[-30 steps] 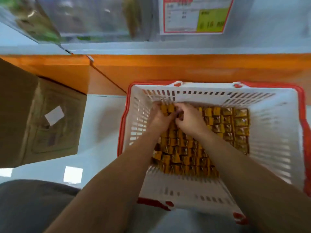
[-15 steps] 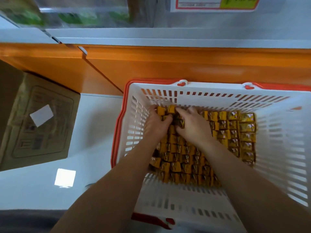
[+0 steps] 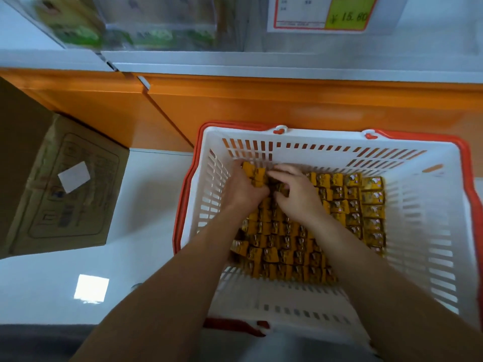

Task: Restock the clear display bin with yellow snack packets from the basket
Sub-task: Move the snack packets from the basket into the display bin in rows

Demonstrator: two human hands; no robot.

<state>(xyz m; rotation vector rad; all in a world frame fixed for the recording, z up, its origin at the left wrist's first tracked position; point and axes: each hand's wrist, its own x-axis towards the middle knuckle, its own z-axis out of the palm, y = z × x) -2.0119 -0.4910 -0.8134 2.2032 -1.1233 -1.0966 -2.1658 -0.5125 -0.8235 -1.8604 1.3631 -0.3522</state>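
Two hands were counted: one left hand [image 3: 243, 189] and one right hand [image 3: 298, 197]. One basket [image 3: 326, 134] was recorded around them. The yellow snack packets [image 3: 350, 202] beneath and right of the hands numbered several dozen; no exact count was obtainable. One cardboard box [image 3: 65, 184] was noted left of the hands, one price label [image 3: 321, 14] beyond them.

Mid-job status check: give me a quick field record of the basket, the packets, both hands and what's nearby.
basket: white, red rim, on a pale surface in front of an orange shelf base
yellow snack packets: packed in rows on the basket bottom
left hand: inside the basket at the far left corner, grips a clump of packets
right hand: close beside it, fingers curled onto adjoining packets
cardboard box: left of the basket
price tag: on the shelf above
progress: no packets lifted clear of the basket yet
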